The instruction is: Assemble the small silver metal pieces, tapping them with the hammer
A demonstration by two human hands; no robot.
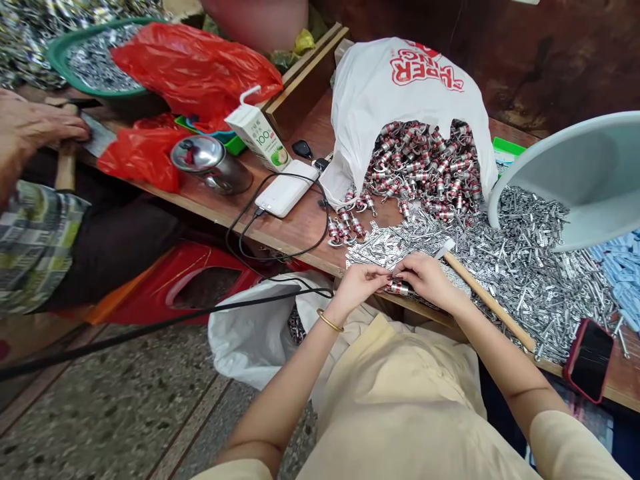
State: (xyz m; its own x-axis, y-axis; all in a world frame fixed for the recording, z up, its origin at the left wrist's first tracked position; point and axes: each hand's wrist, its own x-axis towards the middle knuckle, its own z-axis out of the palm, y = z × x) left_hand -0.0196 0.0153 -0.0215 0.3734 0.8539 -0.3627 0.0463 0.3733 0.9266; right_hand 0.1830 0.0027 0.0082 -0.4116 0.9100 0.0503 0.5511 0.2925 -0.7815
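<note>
At the table's front edge, my left hand [363, 283] and my right hand [419, 275] meet with their fingertips pinched close together. A red and silver metal fitting [399, 287] shows just below the fingers of my right hand. Whatever small part sits between my fingertips is too small to make out. Right behind my hands lies a wide spread of small silver metal pieces [395, 241]. A hammer with a wooden handle [487, 301] rests on the pieces to the right of my right hand. More red and silver fittings [425, 167] spill from a white plastic bag [365, 87].
Left of the bag are a white power bank [287, 189] with a black cable, a drink carton [257, 137] and a metal mug [215, 167]. A grey tub [590, 173] and a phone [590, 360] are at right. Another person's hand [35, 123] is far left.
</note>
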